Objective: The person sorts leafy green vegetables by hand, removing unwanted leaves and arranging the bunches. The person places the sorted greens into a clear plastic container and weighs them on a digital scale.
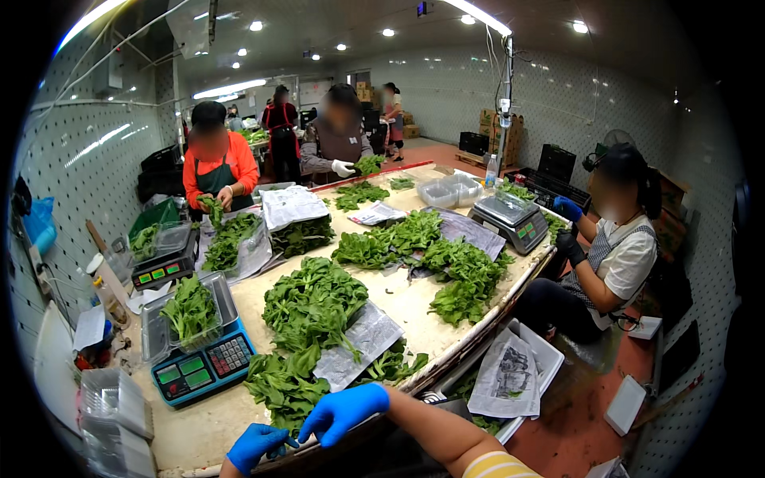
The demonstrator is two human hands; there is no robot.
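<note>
My left hand (258, 447), in a blue glove, is at the table's near edge with its fingertips drawn together; whether something small is between them cannot be told. Beside it my right hand (343, 413), also blue-gloved, points down with curved fingers next to the near end of a pile of leafy greens (314, 305). A sheet of newspaper (358, 346) lies against the pile, with more leaves under its edge. To the left, a blue digital scale (206, 361) carries a clear plastic container (224, 299) holding a bunch of greens (191, 308).
Stacked clear containers (113, 406) stand at the near left. More greens (466, 269) and a second scale (511, 221) are on the right. A person (615, 257) sits at the right edge; two others (218, 161) (340, 137) are across the table. A newspaper-covered crate (508, 376) stands below right.
</note>
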